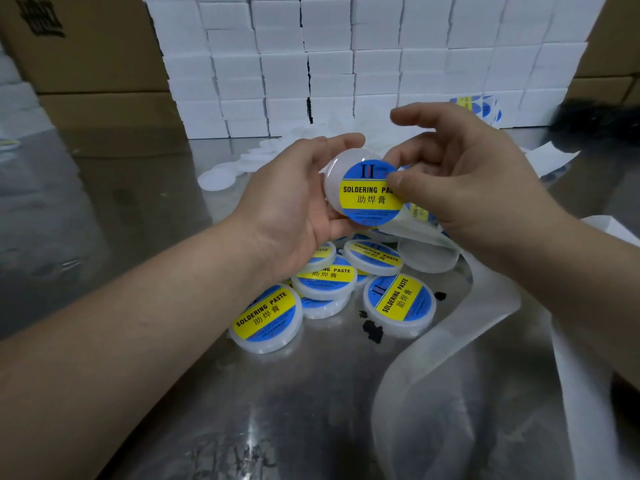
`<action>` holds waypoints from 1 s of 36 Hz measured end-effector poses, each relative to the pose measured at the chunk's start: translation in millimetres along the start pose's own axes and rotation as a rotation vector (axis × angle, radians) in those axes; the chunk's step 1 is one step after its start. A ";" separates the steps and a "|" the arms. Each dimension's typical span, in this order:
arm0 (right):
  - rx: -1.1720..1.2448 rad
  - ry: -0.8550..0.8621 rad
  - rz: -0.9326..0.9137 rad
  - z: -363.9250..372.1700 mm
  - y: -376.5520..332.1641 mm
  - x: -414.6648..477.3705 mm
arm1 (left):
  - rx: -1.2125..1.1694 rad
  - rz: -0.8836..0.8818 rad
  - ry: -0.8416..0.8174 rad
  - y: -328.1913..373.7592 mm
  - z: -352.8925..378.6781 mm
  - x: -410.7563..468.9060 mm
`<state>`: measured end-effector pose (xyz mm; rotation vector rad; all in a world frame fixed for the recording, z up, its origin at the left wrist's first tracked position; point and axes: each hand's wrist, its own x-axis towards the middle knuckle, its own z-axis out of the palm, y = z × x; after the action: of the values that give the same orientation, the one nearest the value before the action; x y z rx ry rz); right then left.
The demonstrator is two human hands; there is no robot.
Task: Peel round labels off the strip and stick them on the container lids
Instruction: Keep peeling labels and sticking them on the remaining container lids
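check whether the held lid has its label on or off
Mostly on: the round blue-and-yellow label lies across the translucent white plastic lid; the right hand pinches its edge.

The right hand (478, 188) has its thumb over the right edge of the round blue and yellow label (369, 195), so the last letters of the big word are hidden. The tiny print at the bottom of the label is too small to read. Most fingers of the left hand (294, 199) go behind the round cloudy white plastic lid (337, 168). That wrist covers part of the pile of labelled white lids (400, 303). The strip of blue and yellow labels (420, 213) is mostly hidden under the right hand. The blue and yellow roll at the back (481, 105) and the black fuzzy thing (599, 116) are blurry. Both arms run off the picture's edge.
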<state>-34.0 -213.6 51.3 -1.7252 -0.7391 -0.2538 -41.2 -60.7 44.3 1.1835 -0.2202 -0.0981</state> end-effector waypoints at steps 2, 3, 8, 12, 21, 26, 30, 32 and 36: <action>-0.004 0.000 -0.008 0.3 0.4 -0.4 | 0.006 -0.004 -0.028 -0.6 -0.7 -0.3; -0.004 0.000 -0.010 0.4 0.7 -0.5 | 0.016 -0.004 -0.035 -1.2 -1.1 -0.3; 0.003 0.013 -0.027 0.6 3.4 -0.1 | 0.054 0.011 -0.067 -2.9 -0.9 -1.0; -0.003 0.023 -0.038 0.7 4.4 0.2 | 0.065 0.033 -0.083 -3.0 -0.1 -1.7; -0.051 0.067 -0.047 0.4 4.5 1.0 | 0.115 0.090 -0.068 -5.3 -1.3 -0.4; -0.063 0.051 -0.051 1.0 3.9 0.1 | 0.145 0.110 -0.057 -5.5 -0.1 -0.5; -0.076 0.052 -0.048 2.5 4.1 0.0 | 0.164 0.113 -0.051 -5.9 0.7 -0.8; -0.070 0.051 -0.048 2.4 3.9 -0.1 | 0.171 0.114 -0.050 -5.8 0.8 -1.0; -0.066 0.045 -0.052 1.7 3.4 -0.1 | 0.184 0.115 -0.048 -5.8 0.9 -1.2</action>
<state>-32.4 -212.4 48.0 -1.7585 -0.7500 -0.3549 -42.3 -63.5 39.1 1.3492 -0.3448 -0.0056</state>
